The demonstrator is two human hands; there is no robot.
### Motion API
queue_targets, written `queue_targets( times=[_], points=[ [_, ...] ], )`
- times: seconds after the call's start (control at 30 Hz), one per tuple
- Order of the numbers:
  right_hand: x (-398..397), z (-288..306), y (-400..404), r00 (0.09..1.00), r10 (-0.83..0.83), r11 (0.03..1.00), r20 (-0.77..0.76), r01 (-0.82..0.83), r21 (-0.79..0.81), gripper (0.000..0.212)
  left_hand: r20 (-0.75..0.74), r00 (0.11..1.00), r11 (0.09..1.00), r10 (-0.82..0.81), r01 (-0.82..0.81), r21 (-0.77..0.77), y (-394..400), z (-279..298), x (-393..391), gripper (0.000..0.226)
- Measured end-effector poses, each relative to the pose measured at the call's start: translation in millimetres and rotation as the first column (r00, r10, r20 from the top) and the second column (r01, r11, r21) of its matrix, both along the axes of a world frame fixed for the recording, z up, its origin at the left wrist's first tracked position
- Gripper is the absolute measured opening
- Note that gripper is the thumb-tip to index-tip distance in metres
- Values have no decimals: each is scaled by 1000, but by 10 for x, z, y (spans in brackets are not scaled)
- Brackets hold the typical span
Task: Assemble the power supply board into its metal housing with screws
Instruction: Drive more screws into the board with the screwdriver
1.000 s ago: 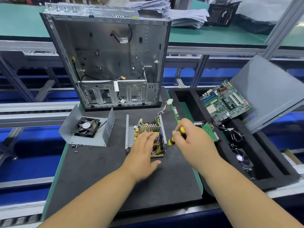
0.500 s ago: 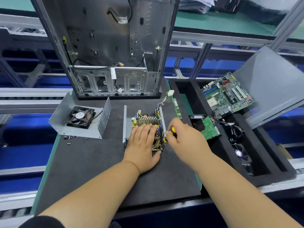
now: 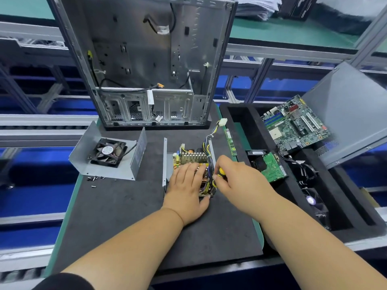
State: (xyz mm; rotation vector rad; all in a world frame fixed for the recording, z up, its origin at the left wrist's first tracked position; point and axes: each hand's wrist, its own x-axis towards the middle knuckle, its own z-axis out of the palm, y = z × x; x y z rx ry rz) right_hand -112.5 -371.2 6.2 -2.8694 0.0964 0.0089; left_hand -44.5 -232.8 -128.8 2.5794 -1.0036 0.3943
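Right hand point(image 3: 234, 176) now lower, closer to board point(image 3: 189, 162) than second ago, fingers curled round screwdriver point(image 3: 218, 177). Left hand point(image 3: 186, 185) stays flat, pressing board into housing point(image 3: 167, 164) on desk point(image 3: 125, 216). Likely starting screw.

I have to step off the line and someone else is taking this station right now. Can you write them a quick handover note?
Left hand rests flat on the power supply board, steadying it in its metal housing on the black mat.
Right hand has its grip on the yellow-handled screwdriver at the board's right edge.
Done: board seated in housing.
Left: how many screws are in cannot be seen; loose screws lie by the fan cover.
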Motion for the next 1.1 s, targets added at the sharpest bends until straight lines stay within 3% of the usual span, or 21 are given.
queue_targets(
  times=[0.13,0.33,0.5,0.6,0.7,0.8,0.93,1.1],
  points=[
    [70,73,-20,998,3,999,-55,-5,-36,15,3,1000,1000,5,-5,-12,-5,-4,3,84],
    [302,144,72,986,-69,959,-154,23,-283,30,-40,999,1000,9,-9,9,-2,4,2,83],
    [340,71,165,983,-172,894,-67,127,-430,33,-26,1000,1000,5,-6,-11,-4,-17,18,85],
    [279,117,163,987,-140,931,-75,106,-350,25,1,1000,999,3,-3,-33,-5,-31,25,88],
    [211,215,128,993,15,980,-121,-39,-197,15,-17,1000,1000,9,-9,-24,1,-37,20,88],
    [165,238,72,989,85,982,-120,-103,-156,13,-16,1000,1000,8,-8,-17,5,-36,20,88],
    [194,125,56,995,43,961,-87,-65,-268,26,4,1000,999,7,-7,-38,5,-36,20,89],
    [174,-54,110,996,-80,934,32,86,-347,26,19,1000,999,5,-4,-42,-3,-38,37,89]
  ],
)
